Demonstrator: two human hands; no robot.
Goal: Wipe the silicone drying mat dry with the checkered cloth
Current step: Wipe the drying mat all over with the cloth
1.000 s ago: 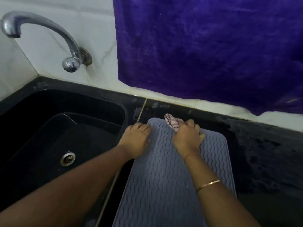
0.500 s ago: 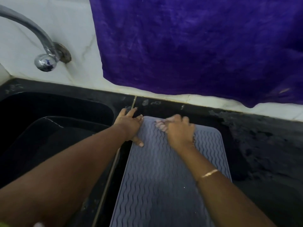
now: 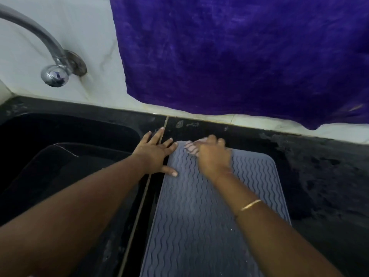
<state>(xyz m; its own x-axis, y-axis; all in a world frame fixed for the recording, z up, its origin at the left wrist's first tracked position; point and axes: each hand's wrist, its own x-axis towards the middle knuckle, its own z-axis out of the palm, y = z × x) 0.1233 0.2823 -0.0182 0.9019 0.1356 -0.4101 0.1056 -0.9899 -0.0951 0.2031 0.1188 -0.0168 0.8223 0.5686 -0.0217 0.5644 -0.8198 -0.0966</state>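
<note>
Grey wavy-ribbed silicone drying mat (image 3: 199,212) flat on black counter (image 3: 319,176) beside sink (image 3: 60,136), left hand (image 3: 154,153) splayed flat at its left edge, right hand (image 3: 213,156) clenched around blurred checkered cloth (image 3: 191,146) at far edge, no legible writing.

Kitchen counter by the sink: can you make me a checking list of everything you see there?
Surface: black counter, blotchy marks at right; whether wet, cannot tell.
Job's things: grey silicone drying mat flat on counter beside sink; checkered cloth bunched at mat's far left corner.
Clutter: nothing seen.
Hands: left hand spread flat at mat's left edge, thumb on mat; right hand closed on cloth, pressing it to mat.
Cables: nothing seen.
Surroundings: black sink, chrome tap, purple towel hanging over pale wall.
</note>
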